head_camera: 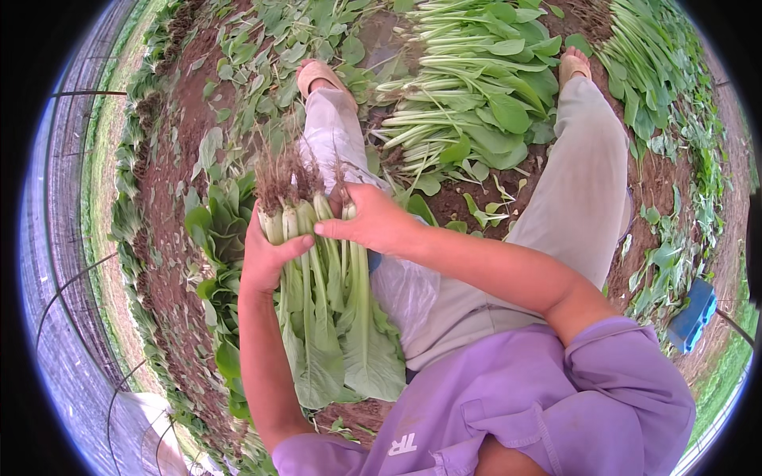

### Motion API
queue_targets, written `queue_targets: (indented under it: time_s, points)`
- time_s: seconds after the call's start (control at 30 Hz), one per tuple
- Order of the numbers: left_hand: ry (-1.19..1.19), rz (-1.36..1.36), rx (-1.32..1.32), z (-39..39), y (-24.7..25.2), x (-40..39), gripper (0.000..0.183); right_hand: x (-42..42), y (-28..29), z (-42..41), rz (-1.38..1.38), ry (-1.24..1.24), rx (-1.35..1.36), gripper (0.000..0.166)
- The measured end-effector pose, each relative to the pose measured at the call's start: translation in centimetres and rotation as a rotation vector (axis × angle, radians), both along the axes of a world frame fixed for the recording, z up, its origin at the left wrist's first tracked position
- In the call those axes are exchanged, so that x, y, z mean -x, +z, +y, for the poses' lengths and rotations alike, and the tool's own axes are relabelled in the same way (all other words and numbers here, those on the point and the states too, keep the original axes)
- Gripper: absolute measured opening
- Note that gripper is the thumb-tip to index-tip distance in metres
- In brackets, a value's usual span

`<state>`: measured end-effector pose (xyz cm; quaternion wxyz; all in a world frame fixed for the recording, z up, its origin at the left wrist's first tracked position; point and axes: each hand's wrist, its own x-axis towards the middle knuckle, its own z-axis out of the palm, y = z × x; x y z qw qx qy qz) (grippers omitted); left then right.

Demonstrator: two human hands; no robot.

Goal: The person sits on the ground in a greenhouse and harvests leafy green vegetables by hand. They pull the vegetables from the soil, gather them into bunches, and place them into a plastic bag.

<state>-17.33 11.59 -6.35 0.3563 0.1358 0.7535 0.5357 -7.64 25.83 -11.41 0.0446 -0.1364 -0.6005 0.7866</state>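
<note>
A bunch of leafy greens [315, 279] with pale stems hangs between both hands, its soil-caked roots [286, 181] at the top and its leaves spreading down beside my lap. My left hand [271, 250] grips the bunch from its left side, the thumb lying over the stems just below the roots. From the right, my right hand [369, 220] closes on the upper stems, its thumb pressed across them. The fingers behind the stems are mostly hidden. Clear plastic film [411, 285] covers part of my trousers beside the leaves.
Between my feet lies a large pile of pulled greens [476, 95]; more greens [646, 77] lie at the upper right. Uncut or standing leafy plants [226, 232] are on the left. Loose leaves [268, 59] litter the soil. A blue plastic object [693, 315] rests at the far right.
</note>
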Motion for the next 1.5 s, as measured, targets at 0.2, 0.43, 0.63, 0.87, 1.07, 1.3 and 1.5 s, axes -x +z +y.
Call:
queue_targets:
  time_s: [0.2, 0.43, 0.63, 0.87, 1.07, 1.3, 1.5]
  points:
    - [0.013, -0.013, -0.024, 0.1, 0.2, -0.2, 0.076, -1.2, 0.5, 2.3, -0.087, 0.211, -0.003, 0.033]
    - [0.004, 0.006, 0.016, 0.2, 0.2, -0.1, 0.073, -1.6, 1.6, 2.8, -0.005, 0.145, -0.155, 0.044]
    - [-0.028, 0.036, 0.038, 0.5, 0.2, 0.1, 0.073, 0.4, 1.0, 3.0, 0.027, 0.117, 0.101, 0.043]
    - [-0.018, -0.02, 0.02, 0.2, 0.2, 0.2, 0.072, -0.5, 2.4, 2.9, -0.021, 0.175, 0.141, 0.03]
    - [-0.005, -0.019, 0.034, 0.4, 0.2, 0.2, 0.071, 0.1, 3.1, 3.2, -0.131, 0.237, -0.06, 0.029]
    - [0.003, 0.06, 0.041, 0.8, 0.4, -0.5, 0.068, -0.9, 2.3, 2.8, -0.02, 0.175, 0.244, 0.031]
    - [0.017, 0.057, 0.024, 1.1, 0.5, -0.8, 0.066, -0.1, 2.2, 2.5, -0.077, 0.177, 0.229, 0.034]
